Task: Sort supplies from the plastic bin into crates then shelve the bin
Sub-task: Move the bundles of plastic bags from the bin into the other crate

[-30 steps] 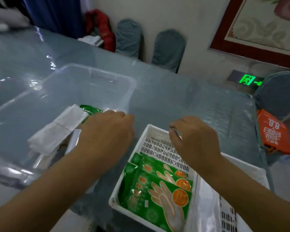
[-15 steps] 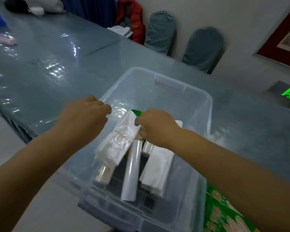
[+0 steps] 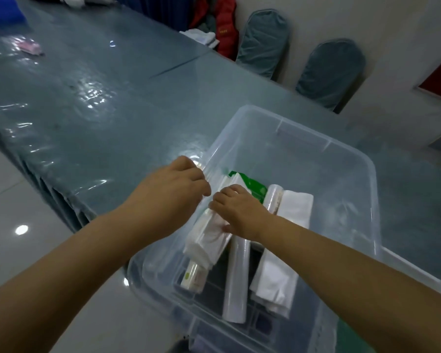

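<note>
Clear plastic bin [image 3: 285,138] sits at the table [image 3: 92,103] edge, near corner overhanging. R hand [image 3: 239,212] hides its fingertips, curled onto a white bag bundle [image 3: 209,238] inside the bin. L hand [image 3: 173,197] at the bin's left rim, fingers bent; can't tell if gripping. Green packet [image 3: 255,186] mostly buried. Bin's far half open.

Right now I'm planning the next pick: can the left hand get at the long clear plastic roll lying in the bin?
Probably yes. The long clear plastic roll lies uncovered along most of its length in the open transparent bin; only the right hand covers its far end. The left hand is at the rim.
</note>
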{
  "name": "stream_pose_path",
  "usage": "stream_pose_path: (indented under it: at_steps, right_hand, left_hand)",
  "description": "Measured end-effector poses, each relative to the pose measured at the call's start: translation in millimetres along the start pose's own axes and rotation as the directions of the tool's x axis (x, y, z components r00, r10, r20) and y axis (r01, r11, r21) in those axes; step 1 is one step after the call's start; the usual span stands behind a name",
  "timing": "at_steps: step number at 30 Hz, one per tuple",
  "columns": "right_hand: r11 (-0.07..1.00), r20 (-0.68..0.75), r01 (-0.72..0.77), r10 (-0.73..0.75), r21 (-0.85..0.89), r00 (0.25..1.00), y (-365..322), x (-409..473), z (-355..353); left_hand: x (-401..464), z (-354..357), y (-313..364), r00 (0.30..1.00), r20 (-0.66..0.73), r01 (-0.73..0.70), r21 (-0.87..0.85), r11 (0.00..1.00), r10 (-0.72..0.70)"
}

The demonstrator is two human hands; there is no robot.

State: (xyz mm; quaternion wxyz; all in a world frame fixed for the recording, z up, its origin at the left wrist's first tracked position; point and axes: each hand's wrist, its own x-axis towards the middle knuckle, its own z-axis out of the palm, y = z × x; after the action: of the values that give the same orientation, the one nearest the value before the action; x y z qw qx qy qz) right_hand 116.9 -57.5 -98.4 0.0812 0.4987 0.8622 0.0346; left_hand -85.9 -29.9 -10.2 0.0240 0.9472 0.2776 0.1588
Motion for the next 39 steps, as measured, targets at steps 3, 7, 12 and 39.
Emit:
stream_pose_path:
  at_steps: [3,7,12,39]
  right_hand:
    - [0.999,-0.076,-0.032,0.030,-0.028,0.997,1.4,-3.0,0.7]
    - [0.999,-0.086,0.017,-0.021,-0.048,0.996,5.3,-4.0,1.9]
    - [0.998,0.123,0.061,-0.056,-0.033,0.991,8.6,9.6,-0.1]
    - [0.858,-0.347,-0.402,0.501,0.320,0.793,44.7,-110.6,-104.7]
  left_hand:
    - [0.0,0.2,0.6,1.000,-0.006,0.027,-0.042,0.999,-0.027]
    - [-0.6,0.1,0.8,0.999,-0.042,0.022,-0.055,0.998,-0.024]
    - [-1.2,-0.1,0.6,0.997,-0.052,0.047,-0.097,0.994,-0.052]
    - [54.4,-31.0,29.5,0.981,-0.151,0.067,-0.313,0.947,-0.119]
